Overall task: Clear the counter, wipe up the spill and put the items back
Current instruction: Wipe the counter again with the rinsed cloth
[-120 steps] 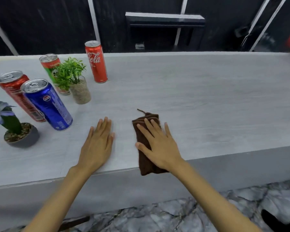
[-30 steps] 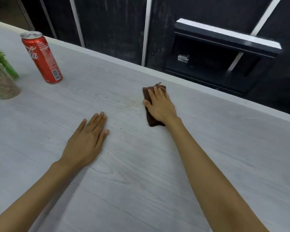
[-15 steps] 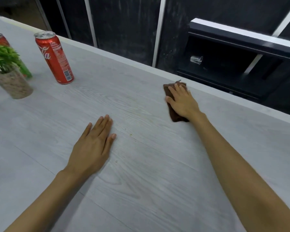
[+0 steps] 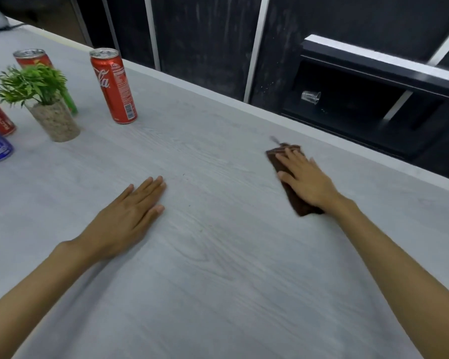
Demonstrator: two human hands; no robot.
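Cola can (image 4: 113,86), potted plant (image 4: 52,114) (both left)

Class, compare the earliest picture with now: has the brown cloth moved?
Yes. The brown cloth, under the right hand, went from the near edge of the counter towards its far edge, away from the Coca-Cola can.

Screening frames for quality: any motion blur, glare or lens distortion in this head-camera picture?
Head view: the brown cloth and right hand look slightly blurred, the left hand sharp; head view: the wide lens makes the Coca-Cola can lean; head view: soft, even light, no glare on the counter.
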